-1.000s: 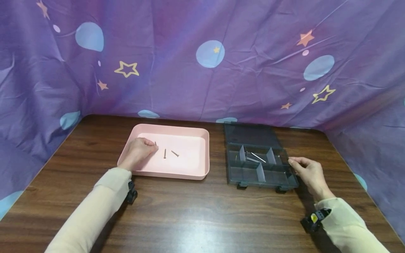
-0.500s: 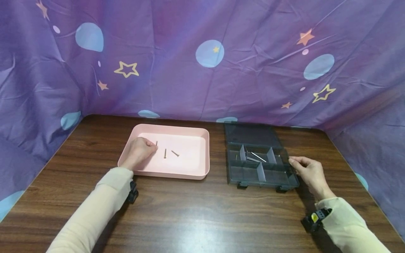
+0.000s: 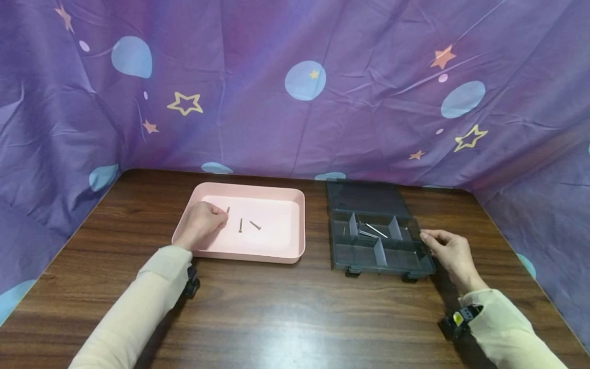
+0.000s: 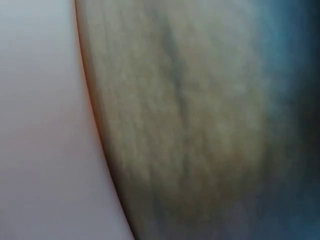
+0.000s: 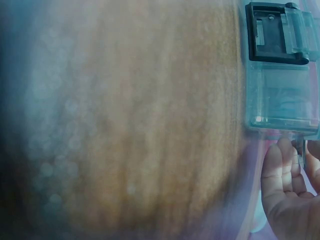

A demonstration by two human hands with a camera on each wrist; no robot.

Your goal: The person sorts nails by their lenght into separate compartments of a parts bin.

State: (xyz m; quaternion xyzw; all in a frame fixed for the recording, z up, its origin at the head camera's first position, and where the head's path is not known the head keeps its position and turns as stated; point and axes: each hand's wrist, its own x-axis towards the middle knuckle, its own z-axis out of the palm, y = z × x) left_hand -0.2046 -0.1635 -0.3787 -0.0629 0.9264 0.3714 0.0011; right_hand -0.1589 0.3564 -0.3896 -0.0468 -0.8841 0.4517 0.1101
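Observation:
My left hand [image 3: 203, 221] reaches over the left side of a pink tray [image 3: 267, 258]. Its thumb and fingertips pinch a small bronze-coloured screw [image 3: 228, 209], whose end sticks out past them. Two similar loose screws lie on the tray floor: one upright in view [image 3: 240, 225], one slanted [image 3: 255, 224]. With thumb and fingers my right hand [image 3: 450, 253] grips the right-hand edge of a clear dark compartment box [image 3: 355, 252]. In the right wrist view, curled fingers [image 5: 280, 175] meet the box's end below a black latch [image 5: 272, 32].
The box's lid [image 3: 364, 196] lies folded back behind it. Long silver nails [image 3: 375, 229] sit in its middle rear compartment, and a small brass piece [image 3: 343, 230] in the rear left one. A purple patterned cloth [image 3: 258, 128] hangs behind the wooden table [image 3: 258, 302].
The screw at my left fingertips has turned slightly, and the left fingers have drawn back a little. My right hand and the box have stayed in place.

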